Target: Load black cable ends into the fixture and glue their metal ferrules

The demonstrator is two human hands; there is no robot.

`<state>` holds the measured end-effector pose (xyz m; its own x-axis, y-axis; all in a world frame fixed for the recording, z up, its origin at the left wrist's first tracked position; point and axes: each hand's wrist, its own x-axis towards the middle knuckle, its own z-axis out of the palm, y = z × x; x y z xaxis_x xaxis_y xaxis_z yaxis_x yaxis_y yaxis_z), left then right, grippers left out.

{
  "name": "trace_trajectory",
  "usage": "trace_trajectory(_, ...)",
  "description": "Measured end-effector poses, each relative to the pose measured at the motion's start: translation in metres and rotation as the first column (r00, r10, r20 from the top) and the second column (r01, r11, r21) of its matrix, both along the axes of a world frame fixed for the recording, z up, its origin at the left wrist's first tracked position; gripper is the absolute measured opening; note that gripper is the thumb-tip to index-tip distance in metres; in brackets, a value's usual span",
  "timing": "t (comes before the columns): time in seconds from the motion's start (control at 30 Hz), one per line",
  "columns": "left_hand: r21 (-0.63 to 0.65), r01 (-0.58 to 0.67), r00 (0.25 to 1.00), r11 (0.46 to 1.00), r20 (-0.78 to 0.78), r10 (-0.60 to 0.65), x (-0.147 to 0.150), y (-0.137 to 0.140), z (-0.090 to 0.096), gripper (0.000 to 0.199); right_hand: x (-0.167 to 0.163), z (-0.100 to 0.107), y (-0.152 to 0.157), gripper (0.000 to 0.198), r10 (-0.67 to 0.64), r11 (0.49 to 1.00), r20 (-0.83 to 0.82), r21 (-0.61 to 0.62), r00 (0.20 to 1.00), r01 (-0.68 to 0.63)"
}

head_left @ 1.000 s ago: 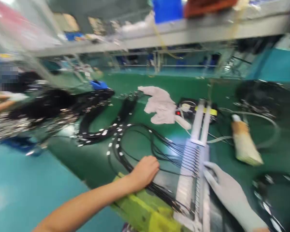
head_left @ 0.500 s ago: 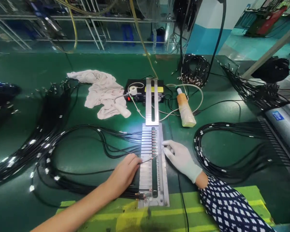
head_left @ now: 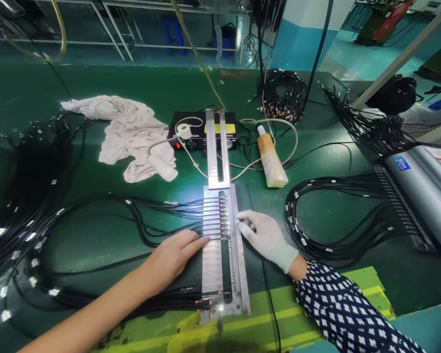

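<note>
Matting [head_left: 250, 328] in yellow-green lies on the near side of both hands, a dark patterned sleeve [head_left: 341, 304] crossing it to the right wrist. Just beyond, loose cable ends [head_left: 206, 304] rest on the near end of a slotted metal fixture [head_left: 211, 269], which lies between the two hands. The bare left hand [head_left: 172, 252] stretches its forefinger to the fixture's left edge, at a thin black cable [head_left: 216, 239]; I cannot tell whether it pinches it. The gloved right hand [head_left: 266, 235] is half curled, thumb and forefinger at the fixture's right rail; whether they grip anything is unclear. Past the left fingertips, a row of black cables [head_left: 183, 211] lies in the fixture's slots. Right of the gloved hand are a cable loop [head_left: 310, 247] and, farther right, a silver machine [head_left: 426, 196]. Ahead of the right hand lies a wrapped bottle [head_left: 274, 166]; ahead and left of the left hand, a white cloth [head_left: 125, 132]. Between these, beyond both hands, sits a black control box [head_left: 200, 143].
</note>
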<state>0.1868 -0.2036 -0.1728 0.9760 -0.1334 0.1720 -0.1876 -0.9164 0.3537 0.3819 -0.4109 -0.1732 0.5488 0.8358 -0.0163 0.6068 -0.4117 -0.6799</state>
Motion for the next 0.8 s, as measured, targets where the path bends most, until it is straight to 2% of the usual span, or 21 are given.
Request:
trace_trajectory(0.2, 0.121, 0.078, 0.995, 0.990, 0.054, -0.085, 0.002, 0.000, 0.007, 0.038, 0.000, 0.001, 0.000, 0.016, -0.003, 1.000, -0.007, -0.013, 1.000, 0.003)
trace_trajectory(0.3, 0.067, 0.077, 0.997, 0.995, 0.026, -0.079, 0.004, -0.001, 0.005, 0.037, 0.001, 0.001, 0.000, 0.016, -0.001, 1.000, -0.011, -0.012, 1.000, 0.001)
trace_trajectory(0.43, -0.085, 0.030, 0.999, 0.996, -0.020, -0.032, 0.005, -0.004, -0.001, 0.035, -0.001, 0.001, 0.000, 0.015, -0.001, 1.000, -0.016, -0.009, 1.000, 0.001)
trace_trajectory(0.5, -0.055, -0.012, 0.999, 0.998, 0.040, 0.014, 0.001, -0.006, -0.005, 0.036, -0.001, 0.001, 0.001, 0.015, -0.005, 1.000, -0.020, -0.011, 1.000, 0.005)
trace_trajectory(0.6, 0.065, -0.121, 0.983, 0.991, 0.146, 0.110, -0.007, -0.008, -0.011, 0.040, 0.002, -0.001, 0.001, 0.017, -0.014, 1.000, -0.021, -0.024, 1.000, 0.013)
trace_trajectory(0.7, 0.079, -0.158, 0.983, 0.984, 0.102, 0.150, -0.010, -0.009, -0.018, 0.044, 0.005, -0.002, -0.005, 0.018, -0.001, 0.999, -0.023, -0.038, 1.000, 0.000)
trace_trajectory(0.8, 0.103, -0.190, 0.982, 0.976, 0.040, 0.187, -0.007, -0.024, -0.014, 0.040, 0.003, -0.001, -0.007, 0.023, 0.019, 1.000, 0.020, 0.002, 1.000, -0.019)
